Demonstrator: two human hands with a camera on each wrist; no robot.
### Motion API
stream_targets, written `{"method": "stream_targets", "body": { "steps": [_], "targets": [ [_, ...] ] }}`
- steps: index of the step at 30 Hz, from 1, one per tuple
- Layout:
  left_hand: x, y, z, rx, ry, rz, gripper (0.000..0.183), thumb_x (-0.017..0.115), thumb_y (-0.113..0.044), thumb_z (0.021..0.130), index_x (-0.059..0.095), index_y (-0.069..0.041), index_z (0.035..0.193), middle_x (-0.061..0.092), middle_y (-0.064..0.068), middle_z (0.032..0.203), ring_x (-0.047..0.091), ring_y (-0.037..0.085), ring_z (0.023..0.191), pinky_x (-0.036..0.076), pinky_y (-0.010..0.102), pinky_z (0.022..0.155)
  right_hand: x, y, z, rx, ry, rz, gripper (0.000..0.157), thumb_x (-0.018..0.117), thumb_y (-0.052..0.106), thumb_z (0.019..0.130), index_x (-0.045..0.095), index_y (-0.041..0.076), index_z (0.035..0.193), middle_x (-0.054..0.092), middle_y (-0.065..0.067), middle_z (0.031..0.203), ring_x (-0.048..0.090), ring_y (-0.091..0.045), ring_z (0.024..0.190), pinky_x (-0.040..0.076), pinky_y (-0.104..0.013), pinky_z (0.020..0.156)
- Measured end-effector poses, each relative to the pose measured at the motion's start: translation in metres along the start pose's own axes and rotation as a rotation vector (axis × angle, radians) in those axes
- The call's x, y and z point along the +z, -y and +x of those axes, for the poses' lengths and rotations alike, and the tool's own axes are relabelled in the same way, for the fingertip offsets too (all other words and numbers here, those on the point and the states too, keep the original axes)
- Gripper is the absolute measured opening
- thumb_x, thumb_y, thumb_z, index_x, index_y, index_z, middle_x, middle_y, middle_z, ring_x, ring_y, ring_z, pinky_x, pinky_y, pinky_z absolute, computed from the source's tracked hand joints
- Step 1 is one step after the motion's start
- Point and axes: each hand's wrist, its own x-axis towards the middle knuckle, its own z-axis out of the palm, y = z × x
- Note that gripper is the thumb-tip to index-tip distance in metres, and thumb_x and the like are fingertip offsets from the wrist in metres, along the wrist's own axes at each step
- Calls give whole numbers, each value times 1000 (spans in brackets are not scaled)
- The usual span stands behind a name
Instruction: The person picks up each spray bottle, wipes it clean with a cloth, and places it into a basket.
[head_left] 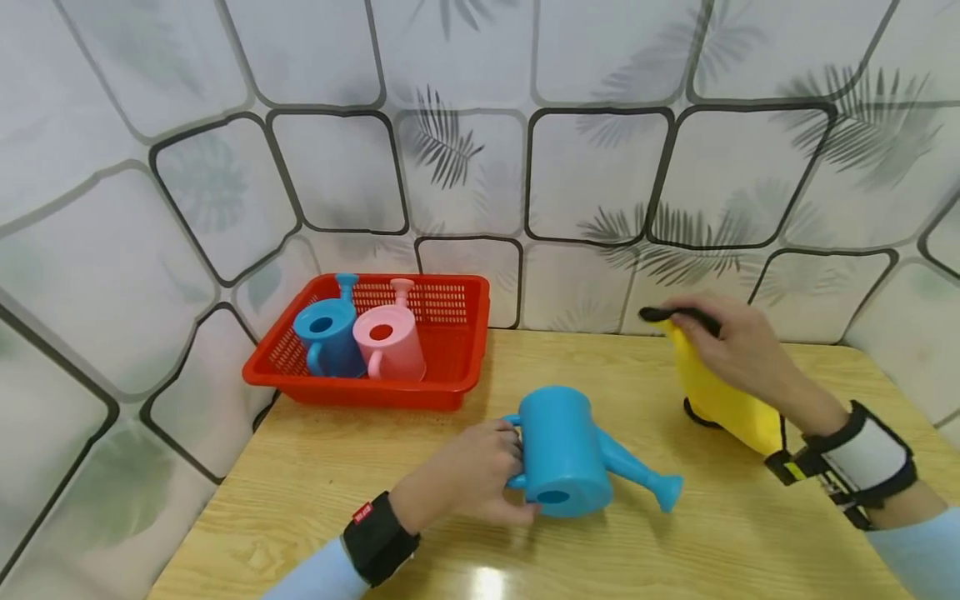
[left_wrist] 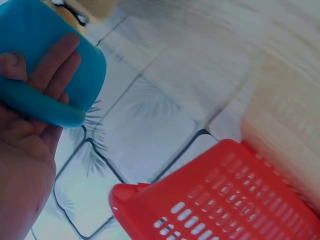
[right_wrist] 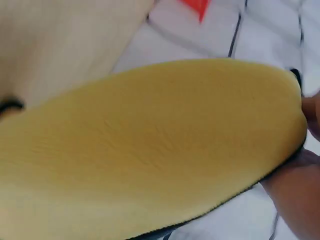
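Note:
Fingers of my left hand (head_left: 480, 471) pass through the handle of a blue watering can (head_left: 558, 442). The can is tipped with its holed top toward me and its spout to the right; whether it touches the table I cannot tell. In the left wrist view, the thumb of the left hand (left_wrist: 25, 165) lies over the handle of the can (left_wrist: 30, 25). My right hand (head_left: 738, 350) pinches the top edge of a soft yellow piece with black edging (head_left: 720, 400), which hangs at the right. That yellow piece (right_wrist: 150, 135) fills most of the right wrist view, partly hiding the right hand (right_wrist: 295, 190).
A red plastic basket (head_left: 375, 396) stands at the back left of the wooden table (head_left: 360, 492). Inside it are a smaller blue watering can (head_left: 330, 333) and a pink watering can (head_left: 393, 342). A patterned wall covering (head_left: 465, 183) rises behind the table.

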Motion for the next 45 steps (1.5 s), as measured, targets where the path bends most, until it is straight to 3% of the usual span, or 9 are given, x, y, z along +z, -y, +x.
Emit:
{"method": "stream_targets", "body": {
  "steps": [3,6,8,11,16,25,29,38,45],
  "targets": [
    [-1,-3,3,3,23,49,43,58,-54,80,45,-20,56,39,-8,52,43,11,62,46,28,73,25,36,-1,-143,149,138,30,75,-9,74,73,5,100,66,-7,88,51,-6,62,40,-22,49],
    [-1,-7,5,8,73,88,44,56,-57,80,45,-21,57,40,-9,54,44,12,66,49,30,83,45,65,-2,-238,295,237,28,77,-5,74,73,5,99,67,-7,92,61,-12,72,52,-27,55],
    [-1,-9,6,14,93,108,44,55,-58,80,46,-21,58,41,-9,55,46,12,67,49,31,88,54,79,-1,-255,369,244,23,77,-2,76,73,4,99,68,-6,93,65,-14,78,58,-30,61],
    [1,-14,7,38,92,136,44,54,-59,80,46,-22,57,41,-10,55,48,11,67,47,30,91,62,90,0,-263,417,183,19,76,0,78,73,3,97,68,-6,93,66,-15,81,60,-32,65],
    [5,-21,7,64,62,183,44,53,-59,78,44,-21,56,39,-9,53,46,10,64,46,28,88,67,92,1,-230,444,104,17,75,4,81,74,3,97,68,-6,93,66,-16,82,60,-32,67],
    [5,-24,6,55,131,181,45,52,-59,81,44,-22,58,37,-9,53,50,11,69,45,30,97,71,101,-9,-207,516,168,14,76,6,81,74,5,95,73,-5,91,68,-14,84,61,-32,68],
    [5,-23,6,56,121,175,43,53,-58,80,44,-21,58,37,-9,54,49,10,68,45,30,95,67,110,-13,-196,560,178,13,76,8,81,74,9,95,73,-1,92,66,-10,86,61,-31,70],
    [5,-15,3,47,89,137,44,56,-57,79,44,-20,57,37,-9,55,45,11,68,47,30,89,55,127,-27,-343,513,232,18,80,11,76,72,13,92,72,4,86,64,-4,81,58,-24,65],
    [2,-9,0,36,30,151,44,58,-56,78,43,-20,57,37,-8,53,45,13,65,48,31,87,52,131,-35,-442,426,268,20,81,13,75,72,16,92,71,10,86,57,-4,73,51,-16,60]
  ]
}}
